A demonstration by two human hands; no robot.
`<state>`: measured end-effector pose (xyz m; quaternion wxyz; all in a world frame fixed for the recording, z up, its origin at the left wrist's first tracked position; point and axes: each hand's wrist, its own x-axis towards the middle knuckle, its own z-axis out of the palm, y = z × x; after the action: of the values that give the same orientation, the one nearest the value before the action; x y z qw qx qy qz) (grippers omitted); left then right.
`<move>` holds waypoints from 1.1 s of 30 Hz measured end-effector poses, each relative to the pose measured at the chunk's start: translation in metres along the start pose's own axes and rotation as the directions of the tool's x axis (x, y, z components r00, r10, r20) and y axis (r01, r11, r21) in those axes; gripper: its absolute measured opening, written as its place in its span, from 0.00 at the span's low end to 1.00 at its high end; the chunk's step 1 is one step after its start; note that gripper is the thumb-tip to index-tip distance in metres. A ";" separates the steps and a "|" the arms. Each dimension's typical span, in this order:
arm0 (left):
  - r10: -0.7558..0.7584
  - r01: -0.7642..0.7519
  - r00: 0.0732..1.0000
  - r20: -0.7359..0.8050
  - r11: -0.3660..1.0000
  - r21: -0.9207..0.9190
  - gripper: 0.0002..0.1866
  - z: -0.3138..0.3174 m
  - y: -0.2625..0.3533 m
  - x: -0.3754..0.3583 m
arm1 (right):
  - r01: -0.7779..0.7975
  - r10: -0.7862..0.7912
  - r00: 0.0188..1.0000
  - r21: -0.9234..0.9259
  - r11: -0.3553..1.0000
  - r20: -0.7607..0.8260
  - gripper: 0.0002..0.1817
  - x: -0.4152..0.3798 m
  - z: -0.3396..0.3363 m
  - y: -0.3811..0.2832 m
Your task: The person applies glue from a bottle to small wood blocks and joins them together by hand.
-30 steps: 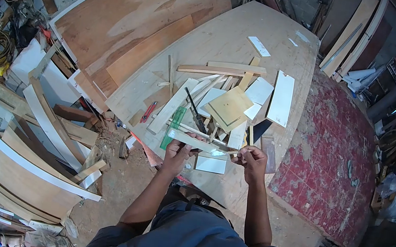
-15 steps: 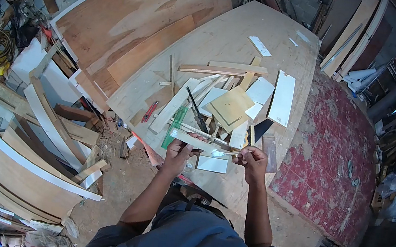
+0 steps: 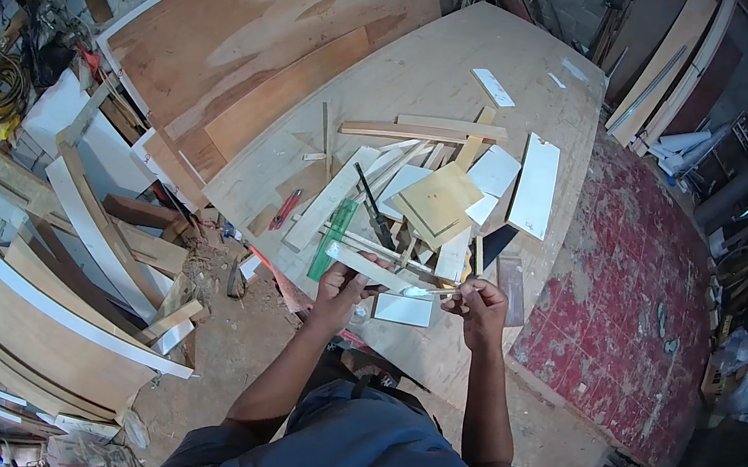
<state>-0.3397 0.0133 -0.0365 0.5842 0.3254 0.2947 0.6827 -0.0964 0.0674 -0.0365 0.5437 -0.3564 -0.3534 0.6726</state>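
My left hand (image 3: 341, 294) is closed around a pale, flat wood strip (image 3: 369, 268), held above the near part of the table. Between the fingertips of my right hand (image 3: 481, 308) is a thin stick (image 3: 440, 290), its far end touching or just over the strip's bright white right end. What tips the stick is too small to make out. Under the strip lies a small white board (image 3: 403, 310). Beyond my left hand are a green ruler (image 3: 333, 239) and a black tool with a long, thin shaft (image 3: 379, 220). A square yellowish wood block (image 3: 438, 204) rests on the scrap pile.
Wood offcuts, including a long white board (image 3: 534, 187), cover the middle of the plywood table (image 3: 395, 76). A red cutter (image 3: 284, 209) lies at its left side. Large panels (image 3: 258, 39) lean at the left. Stacked boards (image 3: 78, 327) stand below them. Red flooring (image 3: 609, 312) is at the right.
Both hands keep nearly the same pose, with the strip and stick still meeting. The whole view has shifted very slightly.
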 end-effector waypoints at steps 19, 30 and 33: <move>-0.010 0.009 1.000 0.006 0.999 0.035 0.15 -0.001 -0.005 0.004 | 0.003 0.000 1.000 0.091 0.996 -0.031 0.06 0.002 -0.010 0.002; -0.060 0.072 0.991 -0.117 0.992 0.103 0.16 -0.007 -0.009 0.006 | 0.041 -0.025 0.994 0.157 0.987 -0.103 0.05 0.001 -0.004 -0.007; -0.092 0.108 0.983 -0.161 0.990 0.093 0.15 -0.006 -0.009 0.006 | 0.007 0.011 0.994 0.163 0.987 -0.108 0.02 0.002 -0.011 -0.002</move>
<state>-0.3399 0.0206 -0.0464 0.5755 0.2849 0.3898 0.6600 -0.0865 0.0709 -0.0404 0.5890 -0.3470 -0.2667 0.6793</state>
